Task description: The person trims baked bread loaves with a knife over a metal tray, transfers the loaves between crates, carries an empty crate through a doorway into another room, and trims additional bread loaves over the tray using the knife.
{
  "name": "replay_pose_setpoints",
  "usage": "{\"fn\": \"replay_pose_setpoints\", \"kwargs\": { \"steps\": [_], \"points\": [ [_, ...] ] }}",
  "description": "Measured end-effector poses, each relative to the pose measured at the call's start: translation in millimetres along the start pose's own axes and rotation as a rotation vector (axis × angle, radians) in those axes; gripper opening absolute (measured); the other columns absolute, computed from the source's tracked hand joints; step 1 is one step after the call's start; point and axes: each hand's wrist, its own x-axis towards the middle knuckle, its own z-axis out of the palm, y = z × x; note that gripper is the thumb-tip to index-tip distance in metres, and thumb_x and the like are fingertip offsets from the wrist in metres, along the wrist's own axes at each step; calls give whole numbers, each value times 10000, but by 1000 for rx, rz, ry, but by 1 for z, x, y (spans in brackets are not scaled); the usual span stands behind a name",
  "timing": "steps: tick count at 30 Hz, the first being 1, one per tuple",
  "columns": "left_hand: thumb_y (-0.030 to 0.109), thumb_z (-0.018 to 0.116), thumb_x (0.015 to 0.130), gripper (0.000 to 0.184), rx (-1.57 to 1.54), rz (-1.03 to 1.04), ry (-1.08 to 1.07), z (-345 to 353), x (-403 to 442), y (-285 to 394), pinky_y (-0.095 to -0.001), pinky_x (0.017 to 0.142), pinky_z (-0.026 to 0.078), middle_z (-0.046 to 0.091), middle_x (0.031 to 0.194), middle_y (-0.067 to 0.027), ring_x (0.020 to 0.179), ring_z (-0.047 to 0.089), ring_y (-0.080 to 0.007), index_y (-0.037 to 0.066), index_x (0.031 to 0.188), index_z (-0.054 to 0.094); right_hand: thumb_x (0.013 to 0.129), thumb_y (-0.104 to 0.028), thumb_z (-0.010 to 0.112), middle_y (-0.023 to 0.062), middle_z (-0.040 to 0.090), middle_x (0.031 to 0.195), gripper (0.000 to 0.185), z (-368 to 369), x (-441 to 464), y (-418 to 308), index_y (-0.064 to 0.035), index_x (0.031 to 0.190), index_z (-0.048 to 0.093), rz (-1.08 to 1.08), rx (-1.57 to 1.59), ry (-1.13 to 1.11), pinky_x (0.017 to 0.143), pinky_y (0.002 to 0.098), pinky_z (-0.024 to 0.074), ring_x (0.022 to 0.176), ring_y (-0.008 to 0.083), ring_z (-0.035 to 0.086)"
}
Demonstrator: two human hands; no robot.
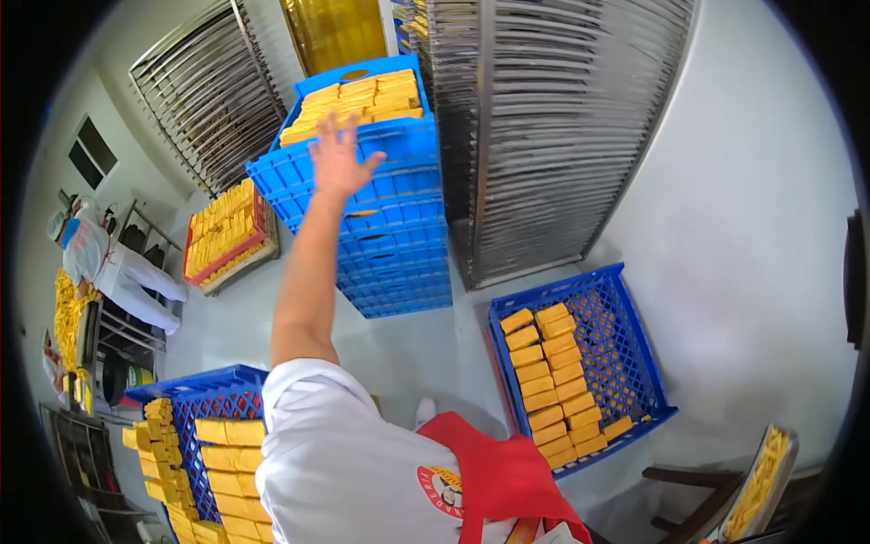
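- The room is brightly and fairly evenly lit, with a cool, whitish cast on the wall (pixel 743 181) and floor (pixel 390 349).
- Shadows are soft: a faint grey one lies on the floor beside the low blue crate (pixel 648 363).
- The floor has a dull sheen, and the metal rack (pixel 562 136) shows pale glints along its bars.
- The yellow curtain (pixel 337 34) looks glossy, with lighter streaks.
- The left hand (pixel 340 168) and the top rim of the crate stack (pixel 390 140) look slightly blurred.
- Distant things on the left are small and soft.
- Wide-lens distortion bends straight lines near the edges, and black fills the rounded corners.
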Motion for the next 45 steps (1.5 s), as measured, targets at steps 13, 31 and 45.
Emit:
{"fn": "replay_pose_setpoints", "kwargs": {
  "steps": [13, 31, 45],
  "points": [
    [647, 503, 898, 732, 61, -217, -306, 55, 23, -269, -641, 1085, 276, 453, 1455, -167, 1409, 335, -348, 71, 1350, 496, 771, -121, 669, 80, 587, 1097, 595, 359, -235, -50, 5, 1307, 445, 155, 236, -944, 877, 368, 486, 996, 208, 588],
    [566, 674, 829, 577, -238, -291, -500, -8, 60, -277, -391, 755, 525, 686, 823, -171, 782, 666, -299, -1, 936, 678, 828, -42, 631, 72, 535, 587, 81, 841, -558, -185, 23, 812, 585, 283, 298, -1779, 479, 354, 495, 476, 173, 531],
    [470, 638, 899, 566, -1031, -968, -621, 204, 150, -417, -384, 870, 473, 648, 1116, -57, 960, 603, -198, 44, 1268, 587, 841, -214, 782, -5, 571, 675, 296, 736, -574, -116, -9, 973, 616, -182, -41, -1531, 465, 241, 421, 507, 66, 519]
  ]
}}
